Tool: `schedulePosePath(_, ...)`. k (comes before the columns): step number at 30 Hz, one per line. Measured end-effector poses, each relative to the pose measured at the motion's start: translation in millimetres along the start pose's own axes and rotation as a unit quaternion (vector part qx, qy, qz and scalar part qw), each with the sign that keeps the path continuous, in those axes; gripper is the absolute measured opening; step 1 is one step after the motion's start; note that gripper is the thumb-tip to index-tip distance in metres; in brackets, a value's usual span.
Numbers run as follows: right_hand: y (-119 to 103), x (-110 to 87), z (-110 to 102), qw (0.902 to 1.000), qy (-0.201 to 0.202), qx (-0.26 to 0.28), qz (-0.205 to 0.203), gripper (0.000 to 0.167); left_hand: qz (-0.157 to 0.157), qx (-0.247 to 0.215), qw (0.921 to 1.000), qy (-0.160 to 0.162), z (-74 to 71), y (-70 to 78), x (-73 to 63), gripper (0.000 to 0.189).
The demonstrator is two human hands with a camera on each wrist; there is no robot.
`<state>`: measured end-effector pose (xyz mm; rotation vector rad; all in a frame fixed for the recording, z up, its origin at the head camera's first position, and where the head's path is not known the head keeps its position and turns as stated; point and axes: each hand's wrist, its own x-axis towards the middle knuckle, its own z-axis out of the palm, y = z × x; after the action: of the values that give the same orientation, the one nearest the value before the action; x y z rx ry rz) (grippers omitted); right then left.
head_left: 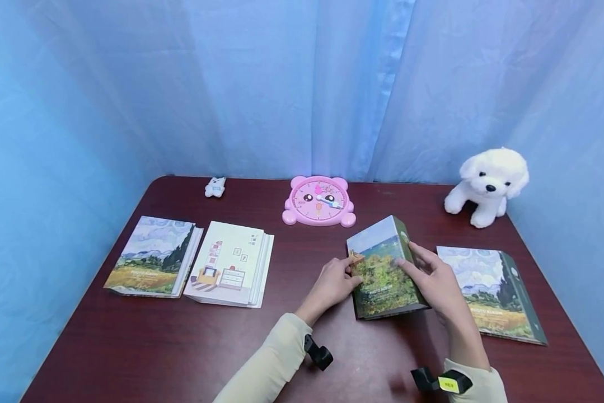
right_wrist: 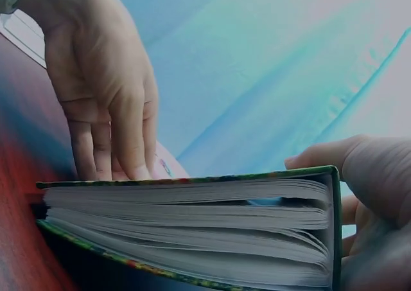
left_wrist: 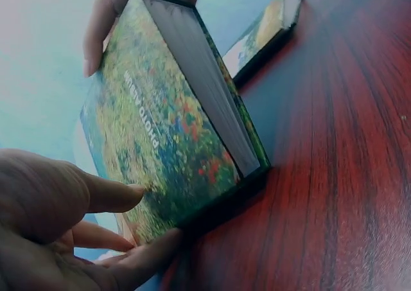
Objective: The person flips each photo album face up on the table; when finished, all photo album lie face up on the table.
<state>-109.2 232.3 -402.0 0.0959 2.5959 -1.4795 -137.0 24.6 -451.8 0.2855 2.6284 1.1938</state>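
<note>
A thick photo album with a painted garden cover is tilted over the table, its dark green spine side raised. My right hand grips it by the spine, thumb on the front cover and fingers behind the spine. At the lower, opposite edge, my left hand holds the album with its thumb on the cover and other fingertips at the edge. In the right wrist view the white pages fan slightly apart between the covers. A second photo album with a wheat-field cover lies flat beside my right forearm.
On the left lie another wheat-field album and a cream album with a furniture drawing. A pink toy clock sits at the back middle, a small white toy back left, a white plush dog back right. Blue curtains enclose the table.
</note>
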Motion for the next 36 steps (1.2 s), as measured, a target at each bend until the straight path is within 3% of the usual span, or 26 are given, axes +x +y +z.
schedulePosePath(5,-5,-0.8,2,0.9999,0.002,0.012,0.006,0.073,0.022,0.035,0.9991,0.004,-3.8,5.0,-3.6,0.054)
schedulePosePath(11,-9,0.0,6,0.9986,-0.007,0.05,0.016,0.077,0.031,0.02,0.9993,-0.013,-10.0,5.1,-2.4,0.057)
schedulePosePath(15,-15,-1.6,9,0.9959,-0.017,0.089,0.001,0.073,0.048,-0.016,0.9984,-0.026,-13.1,-0.2,-1.3,0.055)
schedulePosePath(18,-20,-2.7,13,0.9948,-0.011,0.1,-0.017,0.067,0.048,-0.077,0.9954,-0.031,-12.9,-1.6,-1.1,0.052)
schedulePosePath(23,-28,-2.3,22,0.9945,-0.006,0.096,-0.042,0.062,0.039,-0.198,0.979,-0.027,-10.0,-0.9,-0.8,0.049)
schedulePosePath(28,-33,-0.7,29,0.9954,-0.012,0.081,-0.05,0.063,0.04,-0.19,0.9809,0.002,-18.2,5.1,-3.0,0.047)
schedulePosePath(34,-35,0.8,34,0.9967,-0.024,0.06,-0.05,0.062,0.042,-0.24,0.9698,0.005,-36.8,13.2,-7.6,0.048)
schedulePosePath(36,-34,2.0,37,0.9965,-0.031,0.058,-0.051,0.062,0.05,-0.23,0.9719,0.006,-41.9,13.8,-8.9,0.05)
